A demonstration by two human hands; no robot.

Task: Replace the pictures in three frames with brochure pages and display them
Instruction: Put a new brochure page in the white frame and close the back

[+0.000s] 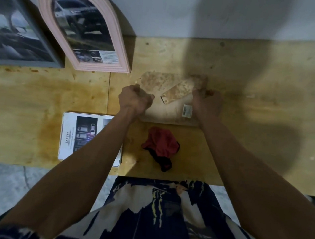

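Third frame: it lay face down (pixel 168 110) on the desk (pixel 251 109) between both hands, back board upward, easel stand (pixel 177 92) lifted at an angle.
Head view, left hand: the left hand (pixel 135 99) sat at the frame's left edge, fingers (pixel 147 98) curled as if pinching a tab or the rim; exactly what they pinched I could not tell.
Head view, right hand: the right hand (pixel 206 102) gripped the upper right corner, fingers curled over the back board.
Finished frames: the pink arched frame (pixel 85 24) and the grey frame (pixel 20 27) stood against the wall, each showing a brochure page.
Spare pages: a brochure page (pixel 69 137) lay left of the arms; a red cloth (pixel 161 145) lay near the frame.
Doing it well: probably closing or opening the back; work the tabs evenly on both sides, keep the frame flat, avoid bending the stand.
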